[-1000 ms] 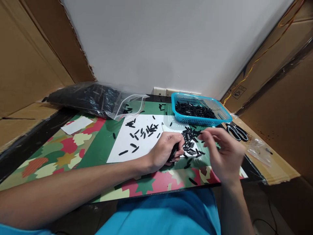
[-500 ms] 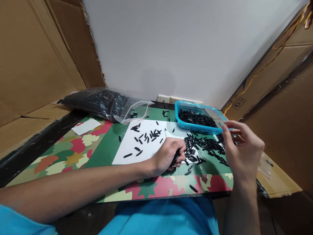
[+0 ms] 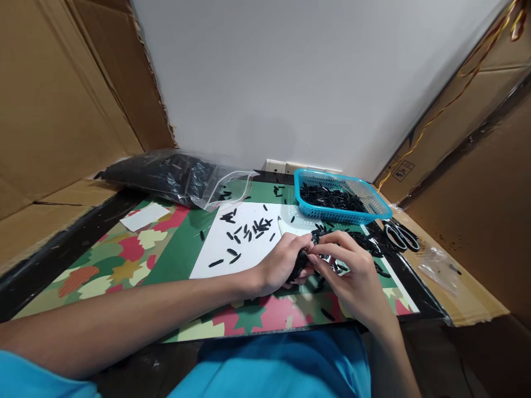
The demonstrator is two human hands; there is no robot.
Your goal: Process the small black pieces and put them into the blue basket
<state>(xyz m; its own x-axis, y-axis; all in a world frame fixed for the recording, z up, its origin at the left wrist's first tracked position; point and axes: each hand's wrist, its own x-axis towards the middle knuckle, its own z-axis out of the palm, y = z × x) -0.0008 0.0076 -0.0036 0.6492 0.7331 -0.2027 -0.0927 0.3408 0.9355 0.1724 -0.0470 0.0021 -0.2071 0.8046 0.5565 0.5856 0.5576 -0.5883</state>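
My left hand point(image 3: 286, 260) is closed around a handful of small black elongated pieces point(image 3: 297, 267), held low over the front of the board. Against its fingertips, my right hand point(image 3: 346, 271) is pinched, thumb and fingers together; whatever lies between them is too small to make out. Loose black pieces point(image 3: 253, 229) are scattered over a white sheet point(image 3: 207, 251) to the left of my hands. A denser heap of the same pieces point(image 3: 365, 241) spreads behind and to the right of my right hand.
A blue basket point(image 3: 344, 213) of black pieces stands at the back right, with scissors point(image 3: 400, 235) beside it. At the back left lies a clear zip bag point(image 3: 166, 174) full of dark pieces. A small plastic bag point(image 3: 440, 271) rests on cardboard at right.
My right hand has moved left and down from beside the basket to meet my left hand, uncovering the scissors. The left hand stays closed in about the same place.
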